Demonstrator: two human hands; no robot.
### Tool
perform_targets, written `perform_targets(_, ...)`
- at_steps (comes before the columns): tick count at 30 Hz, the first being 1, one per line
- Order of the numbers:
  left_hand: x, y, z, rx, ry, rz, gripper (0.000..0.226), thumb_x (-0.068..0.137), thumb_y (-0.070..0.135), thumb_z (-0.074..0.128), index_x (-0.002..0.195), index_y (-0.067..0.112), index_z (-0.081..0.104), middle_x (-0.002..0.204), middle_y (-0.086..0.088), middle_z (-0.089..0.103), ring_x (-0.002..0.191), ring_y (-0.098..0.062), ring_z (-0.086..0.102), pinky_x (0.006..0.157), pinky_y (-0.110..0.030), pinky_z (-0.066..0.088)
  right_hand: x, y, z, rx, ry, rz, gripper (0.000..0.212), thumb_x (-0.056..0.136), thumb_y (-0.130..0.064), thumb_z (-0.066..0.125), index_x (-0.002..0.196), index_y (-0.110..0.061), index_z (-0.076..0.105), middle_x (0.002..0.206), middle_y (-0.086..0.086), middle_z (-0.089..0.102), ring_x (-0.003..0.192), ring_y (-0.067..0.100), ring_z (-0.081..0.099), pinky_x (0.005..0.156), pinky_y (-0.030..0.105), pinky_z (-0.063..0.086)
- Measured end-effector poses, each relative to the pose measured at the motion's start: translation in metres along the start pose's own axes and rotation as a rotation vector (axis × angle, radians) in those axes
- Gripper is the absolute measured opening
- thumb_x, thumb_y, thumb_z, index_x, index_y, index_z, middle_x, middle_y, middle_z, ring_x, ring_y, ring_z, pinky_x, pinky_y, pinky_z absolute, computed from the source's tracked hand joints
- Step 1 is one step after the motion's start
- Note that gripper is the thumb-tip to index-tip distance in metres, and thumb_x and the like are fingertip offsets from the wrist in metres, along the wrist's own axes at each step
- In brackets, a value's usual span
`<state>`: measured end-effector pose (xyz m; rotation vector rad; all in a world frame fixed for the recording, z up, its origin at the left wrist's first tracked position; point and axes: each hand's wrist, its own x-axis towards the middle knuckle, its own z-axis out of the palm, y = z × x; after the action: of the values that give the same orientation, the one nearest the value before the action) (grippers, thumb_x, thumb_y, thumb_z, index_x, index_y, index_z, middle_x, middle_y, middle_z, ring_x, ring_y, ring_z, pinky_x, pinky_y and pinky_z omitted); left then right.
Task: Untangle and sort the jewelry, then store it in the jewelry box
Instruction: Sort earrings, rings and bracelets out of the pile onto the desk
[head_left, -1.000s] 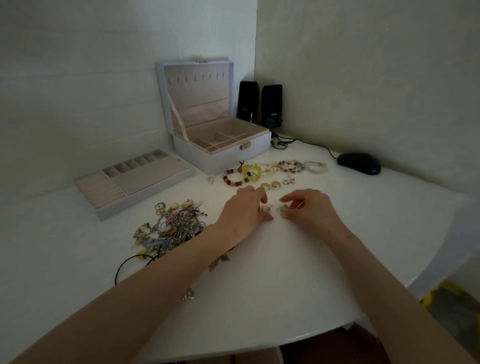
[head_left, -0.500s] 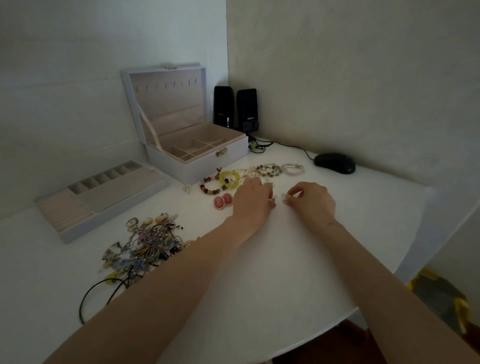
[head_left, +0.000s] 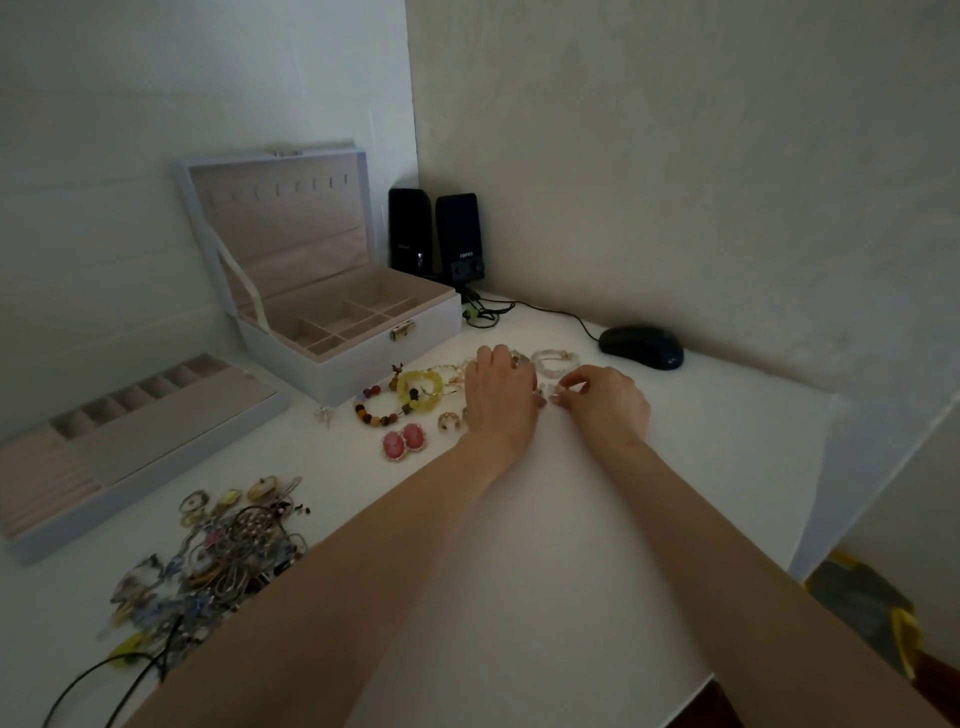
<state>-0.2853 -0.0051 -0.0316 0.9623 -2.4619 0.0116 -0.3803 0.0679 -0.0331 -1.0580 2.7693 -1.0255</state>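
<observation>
White corner table (head_left: 571, 597), bearing: open jewelry box (head_left: 358, 364) at rear left, its removed tray (head_left: 130, 431) beside it; two black speakers (head_left: 434, 234) in the corner; black mouse (head_left: 641, 345) at rear right; row of bracelets (head_left: 422, 391) before the box; pink earrings (head_left: 402, 440) nearer; tangled jewelry pile (head_left: 218, 561) and black cord (head_left: 98, 683) at front left.

On the white table (head_left: 545, 597) we see the flat lined tray (head_left: 156, 431) left of the open pale-blue jewelry box (head_left: 363, 371). The tangled jewelry heap (head_left: 218, 556) lies before the tray, the black mouse (head_left: 641, 345) far right.
</observation>
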Motion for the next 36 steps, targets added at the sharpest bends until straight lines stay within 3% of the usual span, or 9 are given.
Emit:
perform_targets(7, 0.008, 0.002, 0.007, 0.017, 0.006, -0.014, 0.027, 0.092, 0.038, 0.053, 0.111, 0.019, 0.06, 0.116, -0.004, 0.05, 0.11, -0.024, 0.038, 0.088, -0.032, 0.027, 0.005, 0.001, 0.003, 0.009, 0.007, 0.004, 0.024, 0.086, -0.037, 0.066, 0.109, -0.03, 0.067, 0.113, 0.0, 0.065, 0.105, 0.021, 0.059, 0.075, 0.025, 0.036)
perform_targets(11, 0.008, 0.001, 0.004, 0.006, -0.022, -0.034, 0.042, 0.09, 0.041, 0.056, 0.123, 0.016, 0.051, 0.123, -0.005, 0.049, 0.115, -0.024, 0.038, 0.092, -0.033, 0.028, 0.003, 0.002, 0.001, 0.092, -0.002, 0.043, 0.035, 0.084, -0.034, 0.069, 0.118, -0.029, 0.062, 0.113, 0.0, 0.065, 0.107, 0.021, 0.058, 0.08, 0.026, 0.039)
perform_targets(17, -0.015, -0.014, -0.035, 0.039, -0.141, -0.015, 0.045, 0.086, 0.045, 0.061, 0.121, 0.018, 0.052, 0.126, -0.005, 0.051, 0.119, -0.025, 0.039, 0.095, -0.036, 0.028, -0.016, -0.001, -0.014, 0.288, -0.037, 0.062, 0.033, 0.084, -0.011, 0.065, 0.115, -0.022, 0.063, 0.093, -0.002, 0.063, 0.095, 0.017, 0.061, 0.074, 0.026, 0.043)
perform_targets(20, -0.043, -0.03, -0.061, 0.005, -0.26, -0.033, 0.041, 0.084, 0.045, 0.064, 0.116, 0.02, 0.056, 0.125, -0.004, 0.052, 0.121, -0.025, 0.038, 0.1, -0.038, 0.026, -0.041, -0.02, -0.015, 0.336, -0.08, -0.012, 0.027, 0.082, -0.013, 0.07, 0.107, -0.022, 0.066, 0.085, -0.005, 0.061, 0.09, 0.016, 0.061, 0.08, 0.031, 0.05)
perform_targets(26, -0.111, -0.07, -0.11, -0.113, -0.301, -0.126, 0.038, 0.081, 0.047, 0.067, 0.109, 0.023, 0.056, 0.116, 0.003, 0.055, 0.115, -0.021, 0.042, 0.093, -0.036, 0.03, -0.107, -0.083, -0.003, 0.47, -0.24, -0.278, 0.011, 0.08, -0.016, 0.072, 0.088, -0.023, 0.07, 0.078, -0.007, 0.062, 0.073, 0.009, 0.059, 0.07, 0.033, 0.054)
perform_targets(31, -0.146, -0.128, -0.148, -0.251, -0.241, -0.345, 0.026, 0.076, 0.041, 0.074, 0.074, 0.026, 0.053, 0.097, 0.002, 0.059, 0.1, -0.021, 0.054, 0.09, -0.042, 0.045, -0.14, -0.127, 0.019, 0.462, -0.364, -0.436, 0.012, 0.082, -0.017, 0.071, 0.092, -0.022, 0.071, 0.08, -0.002, 0.063, 0.074, 0.009, 0.058, 0.073, 0.031, 0.052)
perform_targets(34, -0.155, -0.164, -0.16, -0.33, -0.178, -0.46, 0.027, 0.076, 0.038, 0.075, 0.074, 0.022, 0.054, 0.084, 0.002, 0.06, 0.084, -0.019, 0.058, 0.072, -0.035, 0.048, -0.147, -0.144, 0.035, 0.407, -0.397, -0.5, 0.012, 0.081, -0.019, 0.071, 0.093, -0.023, 0.072, 0.079, -0.006, 0.062, 0.08, 0.009, 0.059, 0.081, 0.021, 0.044)
perform_targets(36, -0.16, -0.184, -0.16, -0.338, -0.138, -0.512, 0.024, 0.077, 0.032, 0.075, 0.076, 0.018, 0.056, 0.084, -0.002, 0.061, 0.082, -0.02, 0.058, 0.066, -0.032, 0.046, -0.15, -0.15, 0.044, 0.369, -0.414, -0.533, 0.013, 0.084, -0.021, 0.069, 0.097, -0.023, 0.071, 0.085, -0.005, 0.063, 0.083, 0.008, 0.057, 0.076, 0.009, 0.037)
